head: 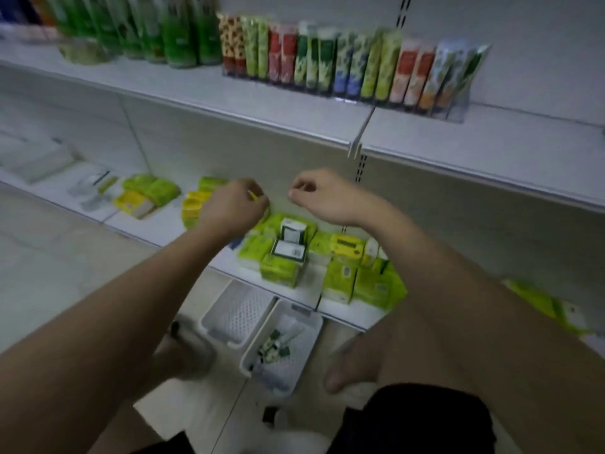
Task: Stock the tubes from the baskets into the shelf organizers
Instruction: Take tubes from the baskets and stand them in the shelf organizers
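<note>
Blurred left hand [234, 204] pinches something yellow, unidentifiable; right hand [319, 194] curls closed, seemingly empty. Tubes [273, 347] lie in the basket [307, 348] far below both grips.

Shop: stocked retail shelves [294, 103], boxed goods [281, 267]

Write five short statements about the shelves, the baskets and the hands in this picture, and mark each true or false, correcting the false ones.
1. The row of tubes stands upright on the upper shelf. True.
2. Both baskets on the floor are full of tubes. False: the left basket looks empty; only the right basket shows a few tubes.
3. The left hand and right hand are raised in front of the shelving. True.
4. The right hand grips a large green bottle. False: no bottle is in it.
5. Green and yellow boxes lie on the lower shelf. True.
</note>
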### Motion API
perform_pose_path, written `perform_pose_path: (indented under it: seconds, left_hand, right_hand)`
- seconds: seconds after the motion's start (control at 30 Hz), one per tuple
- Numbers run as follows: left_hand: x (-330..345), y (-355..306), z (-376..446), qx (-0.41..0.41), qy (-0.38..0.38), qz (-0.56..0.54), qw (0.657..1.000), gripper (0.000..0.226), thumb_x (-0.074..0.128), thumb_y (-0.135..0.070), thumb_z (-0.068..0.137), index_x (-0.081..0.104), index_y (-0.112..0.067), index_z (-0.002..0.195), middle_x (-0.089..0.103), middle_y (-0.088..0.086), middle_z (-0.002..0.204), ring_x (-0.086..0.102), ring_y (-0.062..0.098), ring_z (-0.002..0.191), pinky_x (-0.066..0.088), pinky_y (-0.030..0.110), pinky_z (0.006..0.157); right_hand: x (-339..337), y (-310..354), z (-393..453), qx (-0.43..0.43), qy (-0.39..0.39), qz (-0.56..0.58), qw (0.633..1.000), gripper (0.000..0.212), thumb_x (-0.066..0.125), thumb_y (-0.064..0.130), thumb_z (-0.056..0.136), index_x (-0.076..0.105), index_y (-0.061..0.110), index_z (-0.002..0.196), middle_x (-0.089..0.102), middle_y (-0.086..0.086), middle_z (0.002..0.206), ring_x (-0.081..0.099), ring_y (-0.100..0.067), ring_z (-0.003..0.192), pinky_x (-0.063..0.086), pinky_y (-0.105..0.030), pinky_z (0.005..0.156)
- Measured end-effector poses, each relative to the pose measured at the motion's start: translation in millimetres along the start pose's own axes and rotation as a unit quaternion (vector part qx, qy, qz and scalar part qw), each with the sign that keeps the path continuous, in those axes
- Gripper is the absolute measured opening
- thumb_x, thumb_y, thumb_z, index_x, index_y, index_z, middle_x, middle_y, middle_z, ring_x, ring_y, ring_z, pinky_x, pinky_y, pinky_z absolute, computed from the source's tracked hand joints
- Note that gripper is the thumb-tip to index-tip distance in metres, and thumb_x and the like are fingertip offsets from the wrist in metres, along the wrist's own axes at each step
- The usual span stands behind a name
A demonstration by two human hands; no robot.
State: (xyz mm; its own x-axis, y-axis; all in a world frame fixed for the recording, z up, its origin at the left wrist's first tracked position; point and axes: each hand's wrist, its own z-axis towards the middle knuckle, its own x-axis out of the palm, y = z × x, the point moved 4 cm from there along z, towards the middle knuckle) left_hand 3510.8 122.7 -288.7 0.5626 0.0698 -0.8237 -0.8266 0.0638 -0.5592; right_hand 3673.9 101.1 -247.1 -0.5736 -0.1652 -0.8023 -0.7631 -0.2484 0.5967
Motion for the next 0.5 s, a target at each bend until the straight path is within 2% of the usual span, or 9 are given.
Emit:
perform_pose_path:
  seconds: [0.07, 0.13, 0.2, 0.3, 0.33, 0.4, 0.5]
  left_hand:
    - [36, 41, -14, -0.047, 0.043, 0.01, 0.998, 0.022, 0.059, -0.035, 0.086, 0.069, -0.022, 0.1, 0.067, 0.017, 0.112, 0.059, 0.035, 0.112, 0.046, 0.036, 0.089]
    - [72, 77, -28, -0.102, 0.09, 0.007, 0.991, 0.021, 0.06, -0.036, 0.085, 0.069, -0.023, 0.099, 0.068, 0.014, 0.111, 0.06, 0.033, 0.109, 0.048, 0.035, 0.09]
    - [110, 107, -41, -0.138, 0.14, 0.0, 0.981, 0.021, 0.059, -0.035, 0.086, 0.068, -0.021, 0.1, 0.068, 0.012, 0.11, 0.061, 0.03, 0.106, 0.048, 0.033, 0.089]
    - [164, 140, -59, -0.176, 0.215, 0.0, 0.961, 0.027, 0.058, -0.031, 0.089, 0.066, -0.016, 0.11, 0.065, 0.01, 0.116, 0.059, 0.028, 0.109, 0.045, 0.03, 0.088]
    - [182, 151, -64, -0.186, 0.232, 0.006, 0.955, 0.028, 0.058, -0.029, 0.089, 0.066, -0.015, 0.112, 0.065, 0.009, 0.117, 0.059, 0.027, 0.11, 0.045, 0.03, 0.089]
    - [219, 172, -72, -0.202, 0.272, 0.012, 0.941, 0.027, 0.056, -0.023, 0.09, 0.065, -0.012, 0.114, 0.064, 0.009, 0.119, 0.06, 0.027, 0.109, 0.048, 0.032, 0.092]
    - [273, 200, -83, -0.225, 0.322, 0.018, 0.92, 0.027, 0.052, -0.012, 0.092, 0.063, -0.009, 0.117, 0.064, 0.011, 0.117, 0.063, 0.025, 0.101, 0.054, 0.036, 0.089]
  right_hand:
    - [51, -26, 2, 0.036, 0.045, -0.003, 0.998, 0.019, 0.056, 0.028, 0.095, 0.071, 0.016, 0.1, 0.067, -0.004, 0.092, 0.06, -0.019, 0.087, 0.045, -0.029, 0.074]
    - [97, -53, 2, 0.073, 0.091, 0.001, 0.993, 0.021, 0.054, 0.026, 0.095, 0.07, 0.012, 0.099, 0.063, -0.004, 0.087, 0.058, -0.02, 0.082, 0.04, -0.027, 0.064]
    - [141, -84, 2, 0.125, 0.141, 0.014, 0.982, 0.026, 0.051, 0.026, 0.097, 0.068, 0.007, 0.101, 0.063, -0.01, 0.091, 0.055, -0.021, 0.074, 0.038, -0.028, 0.058]
    - [206, -129, 2, 0.196, 0.198, 0.019, 0.96, 0.034, 0.047, 0.025, 0.1, 0.063, -0.005, 0.095, 0.055, -0.029, 0.088, 0.039, -0.025, 0.064, 0.031, -0.031, 0.061]
    - [224, -142, 1, 0.21, 0.213, 0.013, 0.954, 0.035, 0.046, 0.023, 0.1, 0.061, -0.006, 0.087, 0.05, -0.03, 0.083, 0.035, -0.023, 0.062, 0.028, -0.031, 0.063]
    - [260, -168, 1, 0.225, 0.248, 0.001, 0.942, 0.036, 0.045, 0.019, 0.1, 0.051, -0.002, 0.072, 0.043, -0.023, 0.075, 0.028, -0.022, 0.055, 0.025, -0.029, 0.059]
    - [313, -204, 3, 0.241, 0.303, -0.009, 0.922, 0.039, 0.043, 0.014, 0.098, 0.037, 0.013, 0.06, 0.037, -0.007, 0.062, 0.029, -0.017, 0.053, 0.022, -0.03, 0.05]
